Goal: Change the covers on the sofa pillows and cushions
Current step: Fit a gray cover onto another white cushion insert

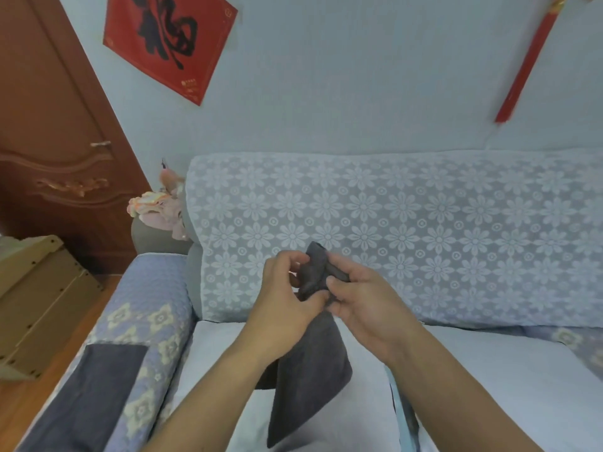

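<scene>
A dark grey cloth cover point(306, 373) hangs in front of me over the sofa seat. My left hand point(284, 298) grips its bunched top from the left, thumb pressed on the fabric. My right hand point(362, 301) pinches the same top edge from the right. A short end of the cover sticks up between both hands. Behind them stands the sofa back cushion point(424, 230) in a light blue lace cover with white flowers. The pale seat cushions point(489, 380) lie below.
The left armrest point(143, 318) wears a blue flowered cover with a dark grey cloth point(88, 396) draped over its front. A cardboard box point(36, 301) sits on the wooden floor at left, before a brown door point(49, 125). Pink cloths point(160, 207) lie piled on the armrest's far end.
</scene>
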